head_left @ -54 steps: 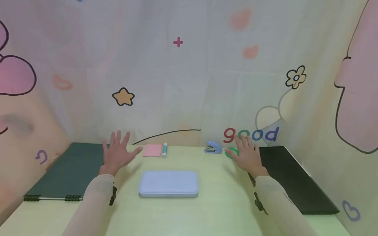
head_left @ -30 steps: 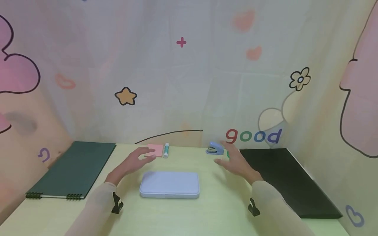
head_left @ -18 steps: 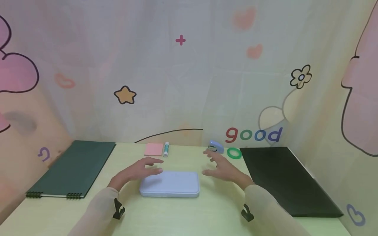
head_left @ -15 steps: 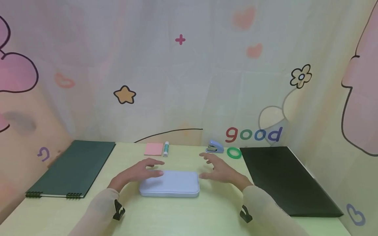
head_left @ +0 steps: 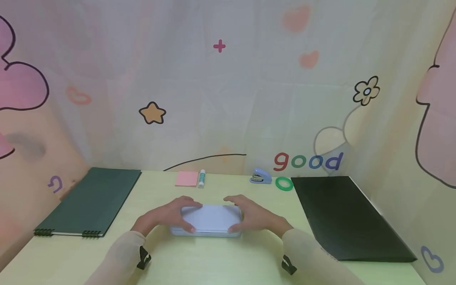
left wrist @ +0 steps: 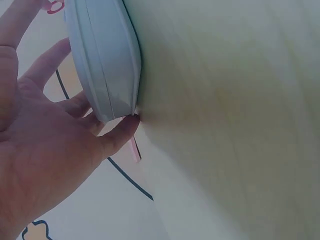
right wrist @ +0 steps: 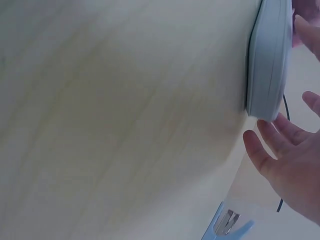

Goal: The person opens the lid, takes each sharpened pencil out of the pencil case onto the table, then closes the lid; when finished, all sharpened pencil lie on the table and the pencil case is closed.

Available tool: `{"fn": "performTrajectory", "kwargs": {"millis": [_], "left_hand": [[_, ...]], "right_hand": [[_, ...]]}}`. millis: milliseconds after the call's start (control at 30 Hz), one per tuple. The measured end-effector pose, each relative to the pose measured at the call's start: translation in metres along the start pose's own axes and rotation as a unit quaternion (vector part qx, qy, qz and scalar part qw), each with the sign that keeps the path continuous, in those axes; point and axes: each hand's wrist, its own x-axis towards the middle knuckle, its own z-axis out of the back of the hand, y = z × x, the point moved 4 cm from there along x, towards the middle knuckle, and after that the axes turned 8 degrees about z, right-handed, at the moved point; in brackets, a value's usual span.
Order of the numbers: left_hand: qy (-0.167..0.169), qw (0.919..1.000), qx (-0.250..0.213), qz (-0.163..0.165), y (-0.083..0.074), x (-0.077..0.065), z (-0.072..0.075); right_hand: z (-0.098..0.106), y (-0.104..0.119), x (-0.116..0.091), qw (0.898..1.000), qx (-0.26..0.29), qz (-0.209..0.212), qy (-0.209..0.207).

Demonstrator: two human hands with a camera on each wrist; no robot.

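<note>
A pale lavender pencil case [head_left: 211, 219] lies flat on the table between both hands, lid down. My left hand [head_left: 171, 213] spans its left end, thumb over the front edge and fingers at the back edge. In the left wrist view, curved fingers [left wrist: 122, 135] meet the case's end [left wrist: 112, 85]. My right hand [head_left: 254, 215] is at the opposite end, thumb by the front right corner and forefinger stretched over the back edge. Seen from the right wrist, its fingers [right wrist: 257, 152] are spread around the case's end [right wrist: 265, 95], with gaps between some fingertips and the case.
Behind the case are pink sticky notes [head_left: 187, 179], a glue stick [head_left: 202, 179], a blue stapler [head_left: 261, 176] and a green tape roll [head_left: 284, 183]. A dark green spiral notebook [head_left: 89, 202] lies left, a black folder [head_left: 352, 221] right. A printed curtain [head_left: 199, 99] stands behind.
Both hands have come down and inward from raised, spread positions above the table to the two ends of the pencil case. The case has stayed in place.
</note>
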Motion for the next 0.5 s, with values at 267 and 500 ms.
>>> {"fn": "performTrajectory", "kwargs": {"millis": [267,500], "left_hand": [[-0.003,0.9996,0.026,0.006,0.001,-0.004,-0.007],[-0.027,0.9982,0.053,0.003,-0.001,-0.005,-0.01]], "right_hand": [[-0.014,0.002,0.005,0.998,-0.056,0.005,0.019],[-0.017,0.004,0.007,0.993,-0.116,0.004,0.032]]}}
